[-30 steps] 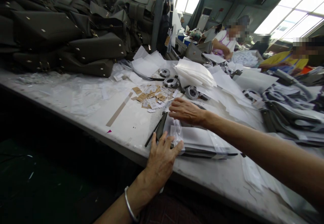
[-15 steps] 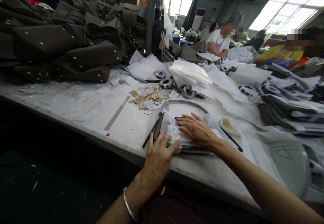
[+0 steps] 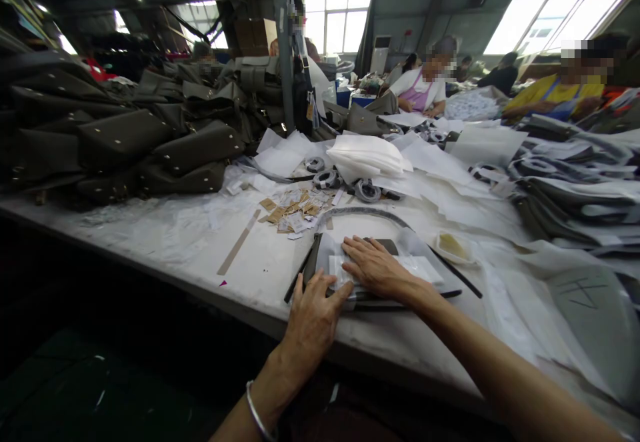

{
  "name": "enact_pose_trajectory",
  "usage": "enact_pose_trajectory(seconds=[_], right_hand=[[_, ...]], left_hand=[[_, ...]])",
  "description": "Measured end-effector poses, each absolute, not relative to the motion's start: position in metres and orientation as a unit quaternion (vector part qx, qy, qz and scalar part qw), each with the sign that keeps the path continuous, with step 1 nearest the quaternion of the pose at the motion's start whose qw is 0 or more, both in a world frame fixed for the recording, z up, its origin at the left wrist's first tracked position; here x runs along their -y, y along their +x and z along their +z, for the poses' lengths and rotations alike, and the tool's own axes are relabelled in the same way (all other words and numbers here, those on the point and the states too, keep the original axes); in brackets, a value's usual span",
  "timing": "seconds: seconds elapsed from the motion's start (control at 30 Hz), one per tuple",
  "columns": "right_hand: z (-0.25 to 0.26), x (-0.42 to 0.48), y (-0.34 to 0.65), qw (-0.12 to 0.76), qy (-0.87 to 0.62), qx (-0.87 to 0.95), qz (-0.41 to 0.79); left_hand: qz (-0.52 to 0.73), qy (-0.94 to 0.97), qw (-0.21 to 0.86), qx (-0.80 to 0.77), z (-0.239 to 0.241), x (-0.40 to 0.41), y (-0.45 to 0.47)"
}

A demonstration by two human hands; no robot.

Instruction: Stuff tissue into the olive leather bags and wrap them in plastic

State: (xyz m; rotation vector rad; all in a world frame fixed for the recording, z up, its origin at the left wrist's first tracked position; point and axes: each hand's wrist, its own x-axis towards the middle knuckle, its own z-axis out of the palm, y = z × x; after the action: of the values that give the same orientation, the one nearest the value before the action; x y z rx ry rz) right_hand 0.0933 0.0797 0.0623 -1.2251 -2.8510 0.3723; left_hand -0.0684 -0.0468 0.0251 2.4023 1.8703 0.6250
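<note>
A grey-brown handbag (image 3: 314, 253) lies flat at the table's front edge, partly covered by white tissue paper. Its wrapped handle (image 3: 367, 211) arches away from me. On top of the bag rests a clear plastic packet (image 3: 340, 269). My left hand (image 3: 316, 305) touches the packet's near left side, fingers spread. Lying flat across the packet and paper is my right hand (image 3: 373, 265), its fingers stretched out to the left. A white sheet or packet (image 3: 425, 269) shows beyond the right wrist. My palms hide part of the bag.
Dark bags (image 3: 125, 137) are heaped at the left. Small tags (image 3: 295, 212) lie beyond the bag, near coiled straps (image 3: 367, 190) and stacked white paper (image 3: 367, 154). A small dish (image 3: 453, 247) sits to the right. Co-workers (image 3: 423, 89) are across the table.
The view has tilted up a little. My right hand has slid slightly left and nearer over the packet, and more of the bag shows beyond it. My left hand has stayed nearly in place.
</note>
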Motion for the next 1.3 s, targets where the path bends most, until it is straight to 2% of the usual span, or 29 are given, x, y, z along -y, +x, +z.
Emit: enact_pose_trajectory(seconds=[0.17,0.33,0.47,0.67,0.8,0.9,0.97,1.07,1.2,1.3], right_hand=[[0.071,-0.087,0.093,0.003,-0.423,0.898,0.123],[0.083,-0.108,0.147,0.021,-0.521,0.849,0.091],[0.063,-0.106,0.192,-0.029,-0.521,0.851,0.061],[0.041,-0.081,0.219,-0.038,-0.513,0.857,0.016],[0.050,-0.060,0.218,0.029,-0.501,0.863,-0.051],[0.059,-0.044,0.189,0.110,-0.479,0.866,-0.093],[0.058,-0.038,0.162,0.129,-0.437,0.887,-0.075],[0.042,-0.034,0.133,0.114,-0.375,0.920,-0.025],[0.012,-0.038,0.129,0.117,-0.348,0.929,-0.037],[0.002,-0.042,0.136,0.139,-0.327,0.932,-0.069]], left_hand=[[0.194,0.776,0.036,-0.599,0.034,0.049,-0.070],[0.246,0.789,0.123,-0.549,0.045,0.037,-0.093],[0.314,0.727,0.163,-0.588,0.038,0.007,-0.105],[0.262,0.705,0.239,-0.614,0.044,-0.007,-0.103],[0.217,0.734,0.253,-0.592,0.059,0.015,-0.099],[0.190,0.762,0.198,-0.586,0.064,0.021,-0.092],[0.195,0.786,0.142,-0.569,0.061,0.015,-0.086],[0.191,0.823,0.101,-0.526,0.051,0.002,-0.078],[0.194,0.843,0.141,-0.481,0.045,-0.011,-0.083],[0.227,0.827,0.221,-0.464,0.051,-0.024,-0.101]])
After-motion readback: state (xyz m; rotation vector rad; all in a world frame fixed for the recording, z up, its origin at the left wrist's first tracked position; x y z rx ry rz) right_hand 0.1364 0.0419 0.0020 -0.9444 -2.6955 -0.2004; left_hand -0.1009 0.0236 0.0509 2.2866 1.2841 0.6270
